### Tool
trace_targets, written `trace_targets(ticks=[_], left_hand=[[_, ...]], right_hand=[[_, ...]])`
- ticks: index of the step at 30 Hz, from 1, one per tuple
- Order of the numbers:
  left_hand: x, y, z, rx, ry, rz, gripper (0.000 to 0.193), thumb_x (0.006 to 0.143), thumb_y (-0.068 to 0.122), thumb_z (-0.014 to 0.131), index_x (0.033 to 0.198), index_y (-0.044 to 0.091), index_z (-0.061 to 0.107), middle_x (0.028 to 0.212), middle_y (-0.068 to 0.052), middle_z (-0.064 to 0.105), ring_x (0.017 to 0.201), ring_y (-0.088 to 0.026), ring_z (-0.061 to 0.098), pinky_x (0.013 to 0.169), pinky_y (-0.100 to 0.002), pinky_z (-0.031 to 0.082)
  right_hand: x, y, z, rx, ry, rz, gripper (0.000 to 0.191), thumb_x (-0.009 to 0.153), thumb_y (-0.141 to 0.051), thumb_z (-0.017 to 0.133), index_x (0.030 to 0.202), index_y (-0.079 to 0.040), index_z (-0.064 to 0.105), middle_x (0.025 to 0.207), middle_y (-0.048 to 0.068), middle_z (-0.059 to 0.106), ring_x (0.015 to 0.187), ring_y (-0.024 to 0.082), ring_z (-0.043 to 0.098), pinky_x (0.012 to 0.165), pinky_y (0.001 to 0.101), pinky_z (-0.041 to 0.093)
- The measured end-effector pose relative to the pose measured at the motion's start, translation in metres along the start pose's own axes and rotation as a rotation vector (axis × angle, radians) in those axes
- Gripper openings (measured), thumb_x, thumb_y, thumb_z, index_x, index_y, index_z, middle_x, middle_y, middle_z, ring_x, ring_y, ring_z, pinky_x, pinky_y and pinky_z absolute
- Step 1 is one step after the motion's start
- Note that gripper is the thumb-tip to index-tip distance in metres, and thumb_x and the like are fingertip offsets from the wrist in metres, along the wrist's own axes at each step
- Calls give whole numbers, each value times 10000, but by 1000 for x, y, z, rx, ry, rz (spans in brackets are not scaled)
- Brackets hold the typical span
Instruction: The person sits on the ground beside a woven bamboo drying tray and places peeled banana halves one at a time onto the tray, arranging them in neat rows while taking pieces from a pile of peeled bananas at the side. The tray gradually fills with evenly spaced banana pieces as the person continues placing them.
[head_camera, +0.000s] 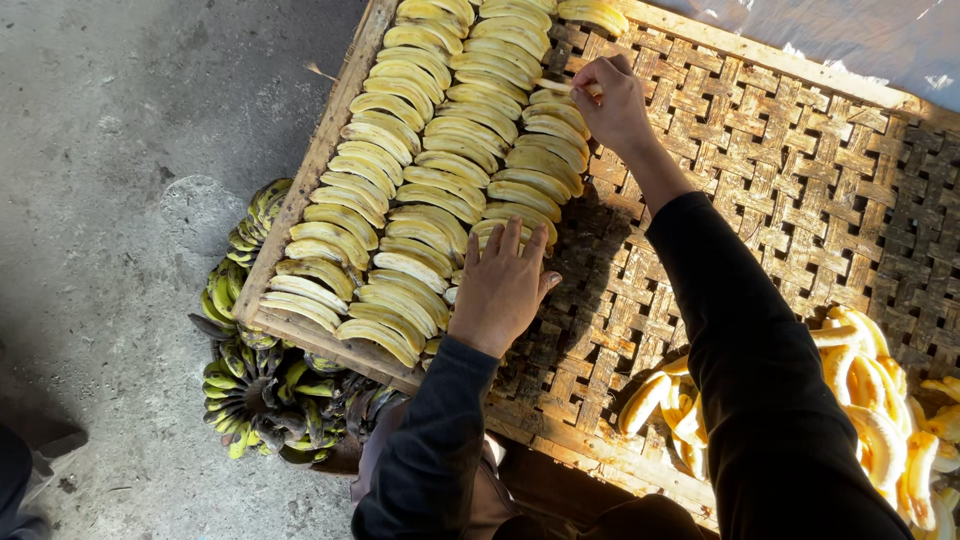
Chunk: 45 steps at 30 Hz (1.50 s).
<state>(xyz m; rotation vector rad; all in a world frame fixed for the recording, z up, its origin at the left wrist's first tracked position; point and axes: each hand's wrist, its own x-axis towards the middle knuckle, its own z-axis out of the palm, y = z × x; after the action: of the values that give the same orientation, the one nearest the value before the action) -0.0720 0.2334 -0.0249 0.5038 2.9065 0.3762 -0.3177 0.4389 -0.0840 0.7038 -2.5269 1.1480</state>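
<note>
Woven bamboo tray (760, 170) bears rows of peeled bananas (430, 170). Left hand (503, 285) lies flat, released, on the rows' near edge; right hand (612, 100) pinches a banana slice (560, 87) at their far edge.

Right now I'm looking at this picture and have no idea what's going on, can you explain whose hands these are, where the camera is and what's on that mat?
The one picture comes from a camera worn on a person's head, looking down at their own two bare hands in dark sleeves. A woven bamboo tray holds neat rows of peeled banana slices. The left hand lies flat and open on the nearest slices. The right hand pinches one slice at the row's edge. A loose heap of peeled bananas waits lower right. Unpeeled green bananas lie on the concrete floor.
</note>
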Motion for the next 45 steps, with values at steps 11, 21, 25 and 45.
trace_targets(ticks=[11,21,25,45], left_hand=[[1,8,-12,-23,-18,-3,661,1026,508,470,1540,106,361,1545,-215,393,1420,-402,406,1161,-621,287],[6,11,-13,-32,-24,57,665,1031,518,518,1539,104,406,1543,-245,417,1404,-398,436,1147,-641,310],[2,13,-8,-62,-60,51,664,1037,509,506,1558,113,390,1552,-241,404,1416,-399,409,1139,-642,288],[0,44,-5,-21,-99,-4,662,994,495,552,1532,134,415,1528,-219,452,1416,-379,439,1136,-651,305]], right_hand=[[2,-7,-1,-101,53,111,52,993,6,705,1006,-39,683,1020,95,702,868,215,733,751,335,611],[-60,-20,-138,-177,-335,-16,167,1114,-166,677,1261,-86,667,1130,103,703,994,252,703,862,413,576],[-146,-51,-267,-357,-775,305,385,970,-279,682,1326,-139,633,1160,50,723,1058,211,702,918,406,576],[-299,-19,-284,-299,-660,660,527,828,-124,665,1321,-117,480,1225,211,597,1080,434,654,884,562,549]])
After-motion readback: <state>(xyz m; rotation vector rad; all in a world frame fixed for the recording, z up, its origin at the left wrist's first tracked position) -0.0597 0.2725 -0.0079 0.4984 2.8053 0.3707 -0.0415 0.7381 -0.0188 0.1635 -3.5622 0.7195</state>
